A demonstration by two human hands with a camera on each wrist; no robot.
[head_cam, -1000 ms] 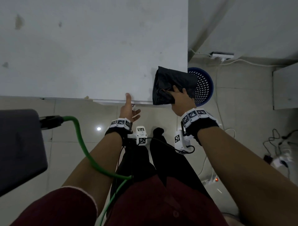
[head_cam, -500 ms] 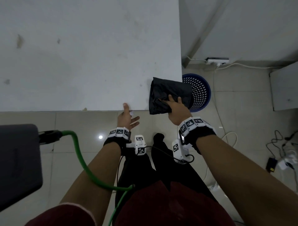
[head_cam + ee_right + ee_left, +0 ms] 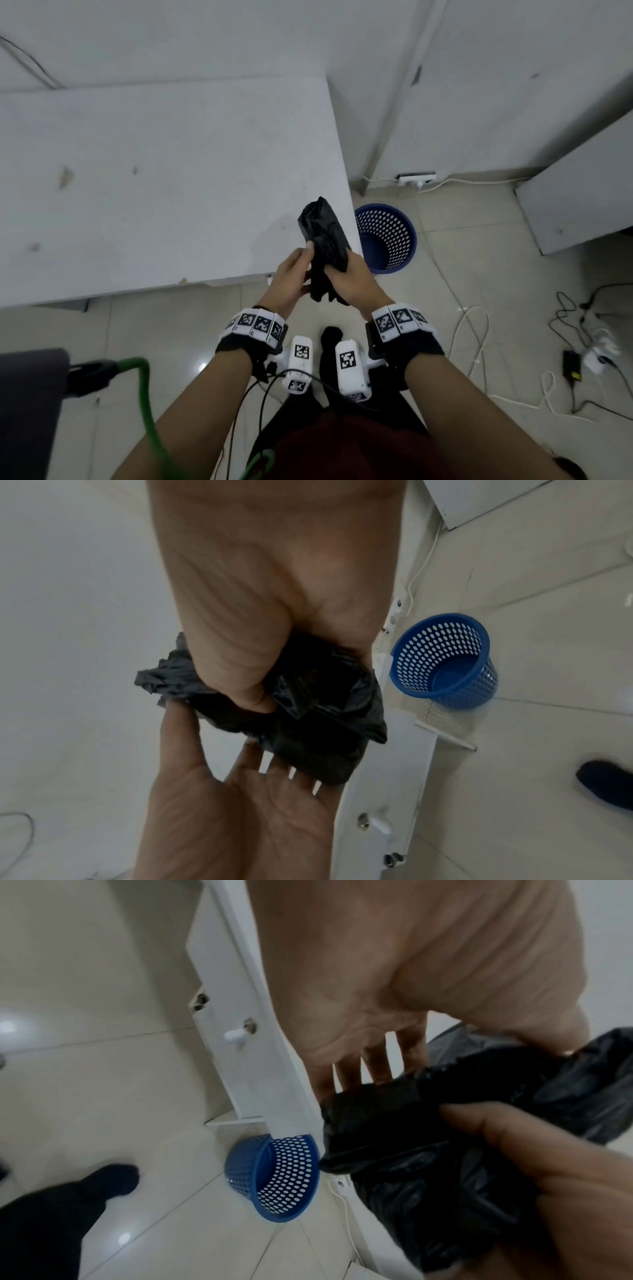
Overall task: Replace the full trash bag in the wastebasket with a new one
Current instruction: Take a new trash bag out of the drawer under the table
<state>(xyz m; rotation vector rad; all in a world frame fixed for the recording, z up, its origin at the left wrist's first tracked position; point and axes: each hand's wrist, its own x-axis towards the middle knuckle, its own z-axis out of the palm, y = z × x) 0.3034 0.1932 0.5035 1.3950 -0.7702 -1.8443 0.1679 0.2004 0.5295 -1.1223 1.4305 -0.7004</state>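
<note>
2 hands: right hand grips bag; left hand pinches it.

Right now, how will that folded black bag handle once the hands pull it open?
Black bag is probably floppy: it crumples where the right hand grips it. Likely light: a few fingers hold it. Film looks glossy, possibly slippery.
</note>
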